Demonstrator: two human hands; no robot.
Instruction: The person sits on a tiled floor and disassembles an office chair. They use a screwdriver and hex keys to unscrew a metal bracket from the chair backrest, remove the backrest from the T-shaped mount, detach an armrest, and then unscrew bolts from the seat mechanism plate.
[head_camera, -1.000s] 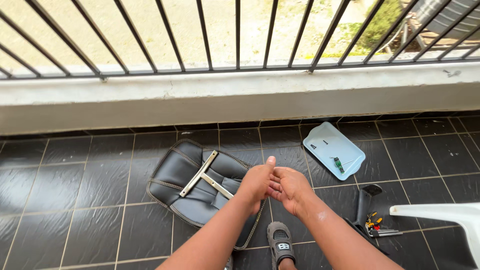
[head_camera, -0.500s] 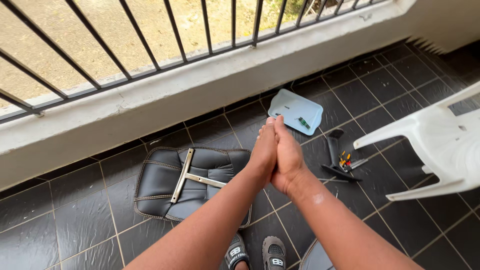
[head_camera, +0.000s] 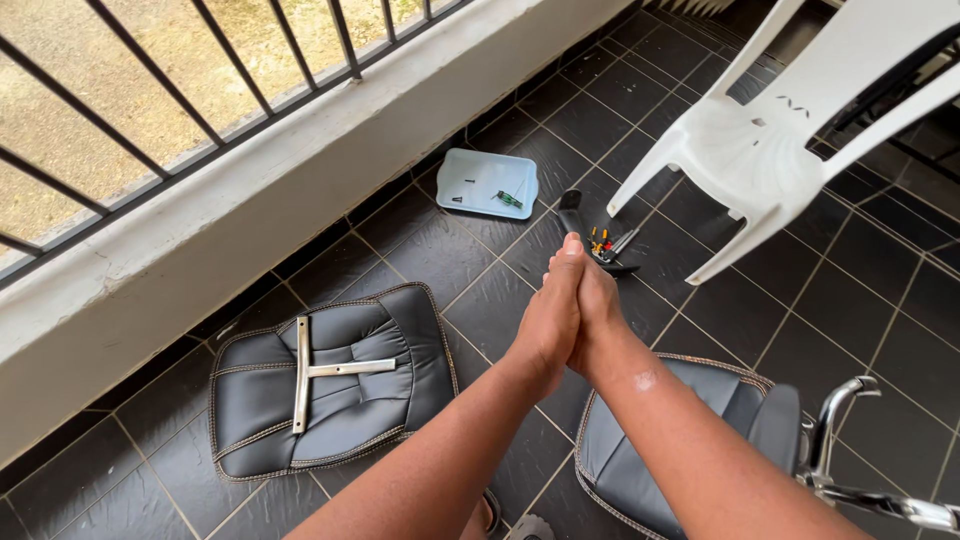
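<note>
From the head view, the left hand (head_camera: 548, 325) and right hand (head_camera: 597, 318) pressed flat palm to palm, holding nothing, above dark floor tiles (head_camera: 470, 270). Nearest lay a black seat cushion (head_camera: 680, 450); the metal-braced backrest cushion (head_camera: 325, 385) rested well apart.

Left hand (head_camera: 548, 320) and right hand (head_camera: 600, 315) press palm to palm, empty, above dark floor tiles (head_camera: 880, 300), with a black cushion (head_camera: 325, 385) bearing a metal T-bracket (head_camera: 318, 370) at left, a pale tray (head_camera: 488, 184) and a white chair (head_camera: 790, 130) beyond.
</note>
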